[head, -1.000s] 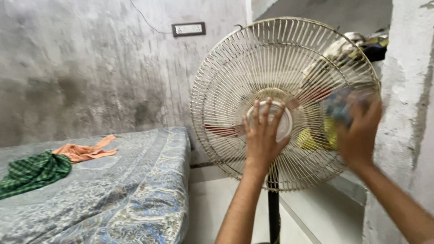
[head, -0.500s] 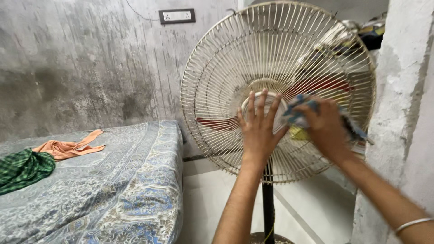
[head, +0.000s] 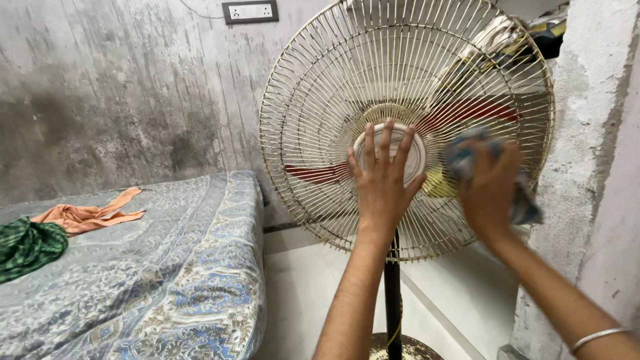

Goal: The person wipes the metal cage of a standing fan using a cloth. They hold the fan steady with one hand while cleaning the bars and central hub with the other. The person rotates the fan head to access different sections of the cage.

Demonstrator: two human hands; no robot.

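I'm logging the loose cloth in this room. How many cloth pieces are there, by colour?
Orange cloth on the bed: 1
Green checked cloth on the bed: 1
Blue-grey rag in the right hand, against the fan grille: 1
Total: 3

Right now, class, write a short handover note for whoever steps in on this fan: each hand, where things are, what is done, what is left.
Left hand: open, flat against the centre cap of the pedestal fan's front grille, bracing it.
Right hand: gripping a bluish cloth, pressed on the grille's right side, blurred in motion.
Done: cannot tell how much grille is wiped; the wires look dusty.
Left: likely the rest of the grille. Red blades sit behind it, not spinning.
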